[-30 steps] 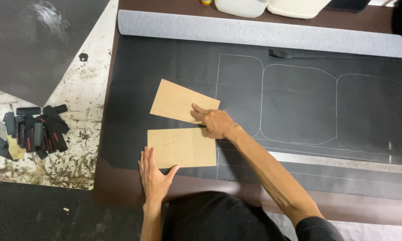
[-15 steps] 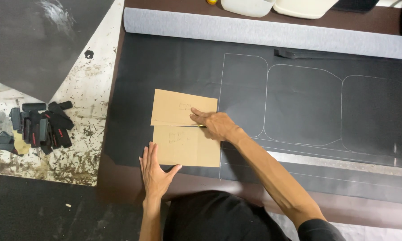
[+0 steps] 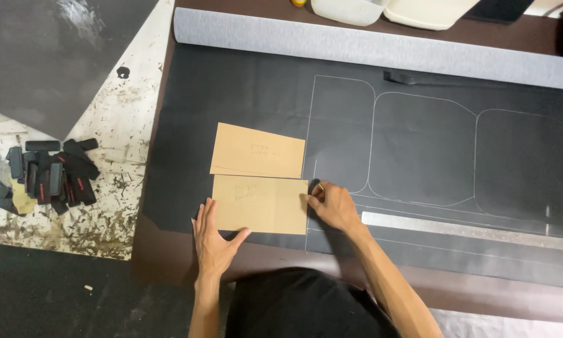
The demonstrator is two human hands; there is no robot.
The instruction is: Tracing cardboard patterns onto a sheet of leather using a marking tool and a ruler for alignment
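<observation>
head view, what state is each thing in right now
lower tan card template: flat on the sheet, held by both hands
upper tan card template: flat, slightly tilted, untouched
black sheet: spread flat, chalked outlines
grey roll: rolled at the far edge
left hand: pressing the lower edge
right hand: at the right edge

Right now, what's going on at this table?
A person leans over a dark sheet marked with pale outlines. Their left hand presses on the lower left corner of the nearer tan card template, and their right hand is at its right edge. A second tan card lies just beyond it. A metal ruler lies to the right.
</observation>
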